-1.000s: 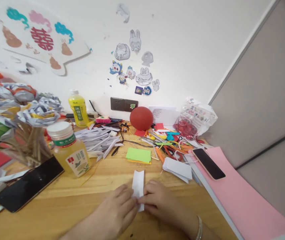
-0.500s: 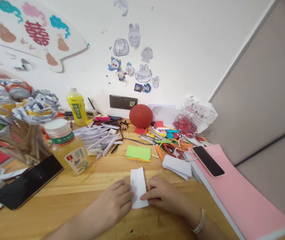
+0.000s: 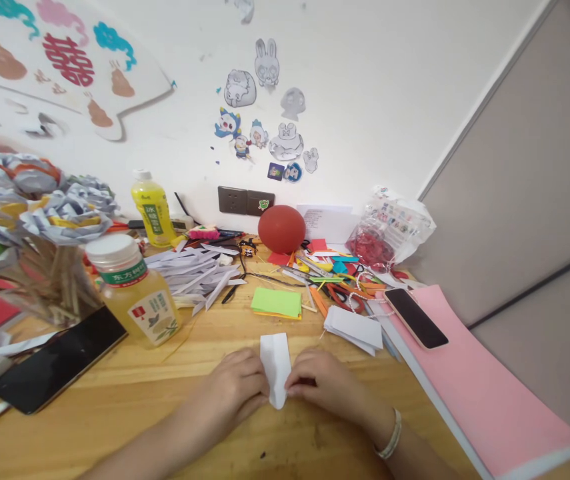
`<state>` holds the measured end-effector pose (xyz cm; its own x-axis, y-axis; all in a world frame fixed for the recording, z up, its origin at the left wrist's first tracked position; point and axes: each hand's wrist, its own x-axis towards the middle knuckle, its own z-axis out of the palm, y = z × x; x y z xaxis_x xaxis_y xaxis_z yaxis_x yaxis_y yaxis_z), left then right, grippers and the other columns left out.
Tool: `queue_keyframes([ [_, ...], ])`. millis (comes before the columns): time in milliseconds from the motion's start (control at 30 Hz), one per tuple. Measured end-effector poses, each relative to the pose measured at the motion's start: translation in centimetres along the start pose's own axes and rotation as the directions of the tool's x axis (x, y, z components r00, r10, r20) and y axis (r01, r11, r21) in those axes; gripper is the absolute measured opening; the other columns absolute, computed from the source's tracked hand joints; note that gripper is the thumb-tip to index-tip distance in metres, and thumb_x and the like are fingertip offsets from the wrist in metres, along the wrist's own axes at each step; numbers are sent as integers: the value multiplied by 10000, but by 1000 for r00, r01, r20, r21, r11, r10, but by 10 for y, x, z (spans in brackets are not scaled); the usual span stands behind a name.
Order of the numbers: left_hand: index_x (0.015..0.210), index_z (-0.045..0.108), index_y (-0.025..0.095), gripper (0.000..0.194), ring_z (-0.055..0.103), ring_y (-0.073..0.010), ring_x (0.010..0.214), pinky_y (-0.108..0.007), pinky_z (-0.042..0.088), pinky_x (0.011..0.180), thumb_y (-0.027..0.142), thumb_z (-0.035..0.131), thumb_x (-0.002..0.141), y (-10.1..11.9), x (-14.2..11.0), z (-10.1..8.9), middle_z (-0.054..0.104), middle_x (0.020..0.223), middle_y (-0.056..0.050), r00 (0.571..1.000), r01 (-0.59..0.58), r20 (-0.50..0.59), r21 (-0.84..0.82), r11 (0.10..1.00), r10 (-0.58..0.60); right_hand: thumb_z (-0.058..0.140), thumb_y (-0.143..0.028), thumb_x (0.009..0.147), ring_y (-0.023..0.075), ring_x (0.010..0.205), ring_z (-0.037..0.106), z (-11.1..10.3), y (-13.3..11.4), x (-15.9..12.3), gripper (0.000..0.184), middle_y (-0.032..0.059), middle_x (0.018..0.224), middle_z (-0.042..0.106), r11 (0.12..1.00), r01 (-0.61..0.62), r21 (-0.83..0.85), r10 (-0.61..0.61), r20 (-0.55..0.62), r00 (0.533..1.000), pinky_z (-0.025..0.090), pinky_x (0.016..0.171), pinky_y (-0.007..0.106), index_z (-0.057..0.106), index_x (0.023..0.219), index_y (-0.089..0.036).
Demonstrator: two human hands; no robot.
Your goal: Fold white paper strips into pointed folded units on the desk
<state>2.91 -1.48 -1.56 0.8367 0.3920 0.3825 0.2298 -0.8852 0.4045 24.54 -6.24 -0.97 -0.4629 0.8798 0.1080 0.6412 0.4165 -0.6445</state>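
A small white sheet of paper (image 3: 275, 363) with a lengthwise crease lies on the wooden table between my hands. My left hand (image 3: 241, 387) is closed at its left edge, fingers curled and thumb near the lower left corner. On the other side my right hand (image 3: 322, 387) pinches the lower right edge. The paper's near end bows up a little between them. Beyond the paper is a small stack of green slips (image 3: 277, 303). A pile of folded white paper (image 3: 353, 329) rests to the right of it.
To the left stand a tea bottle (image 3: 132, 290), a black phone (image 3: 59, 360) and a bunch of paper flowers (image 3: 65, 217). At the back are folded strips (image 3: 197, 273), a red balloon (image 3: 281, 229) and scissors among scraps. Another phone (image 3: 416, 319) lies on pink paper (image 3: 485, 380) at right.
My right hand has gone from an index finger pressing on the paper to a pinch at its edge. The paper's near end has curved up. The view has shifted slightly.
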Motion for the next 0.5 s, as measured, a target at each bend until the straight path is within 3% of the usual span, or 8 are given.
queue_keyframes([
  [100,769,602,217,102,541,-170,821,-277,391,719,162,566,847,0,2,5,623,820,-7,994,108,-7,-74,991,-109,746,-168,711,112,637,548,4,-2,2,71,-21,689,639,993,-112,34,114,-62,992,364,579,191,698,762,-185],
  [300,698,599,191,110,533,-191,820,-300,395,720,113,583,774,10,5,10,593,805,-28,955,292,-32,-96,952,-296,739,-123,680,86,597,494,7,-5,5,97,-50,636,573,983,-154,97,163,-93,982,324,546,175,659,678,-176],
  [500,686,586,184,108,526,-212,823,-328,396,718,140,545,776,16,10,12,578,806,-47,924,381,-22,-47,923,-382,697,-99,664,85,600,475,12,-11,6,131,-58,613,535,971,-238,13,238,-142,961,293,548,184,592,624,-167],
])
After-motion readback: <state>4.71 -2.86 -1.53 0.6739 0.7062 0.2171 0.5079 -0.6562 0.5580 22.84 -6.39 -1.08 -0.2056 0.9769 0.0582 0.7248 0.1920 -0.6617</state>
